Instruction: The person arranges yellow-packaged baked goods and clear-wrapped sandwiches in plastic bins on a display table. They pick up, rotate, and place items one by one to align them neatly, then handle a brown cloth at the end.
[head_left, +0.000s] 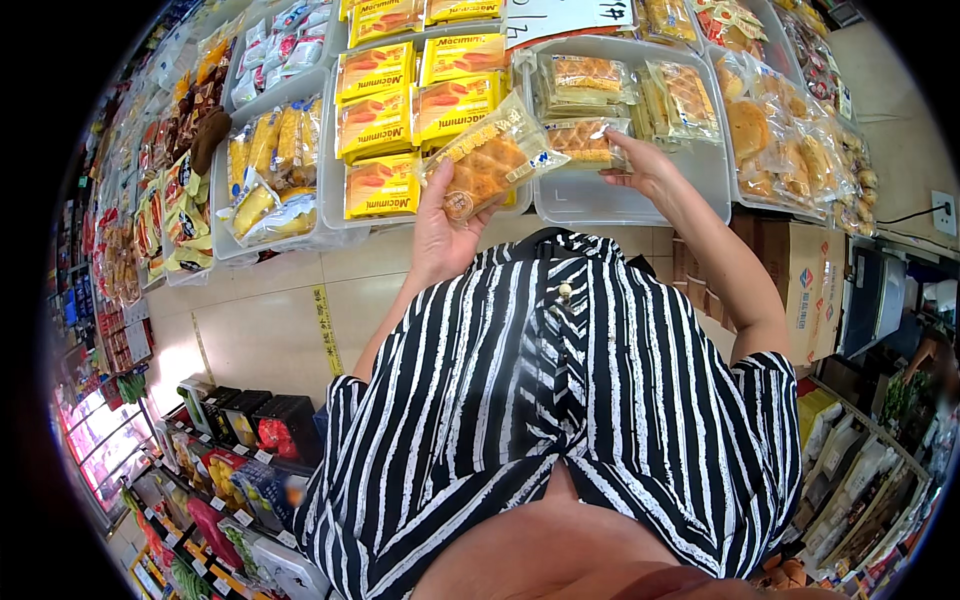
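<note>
A pastry in a clear plastic wrapper (487, 161) rests in my left hand (450, 229), whose fingers close on its lower end. It is tilted over the yellow Macimimi packets (379, 124). Over in the clear plastic bin (637, 199), my right hand (641, 161) grips the right end of another wrapped pastry (581, 142), thumb on top and fingers below. More wrapped pastries (589, 79) lie stacked behind it, and a further pile (682, 97) stands to their right.
To the right, a bin holds bagged round breads (787, 150). Bagged yellow cakes (277, 150) fill one at the left. A white handwritten sign (559, 19) stands behind the middle bins. Cardboard boxes (806, 289) are on the floor at right; produce crates (285, 427) are at lower left.
</note>
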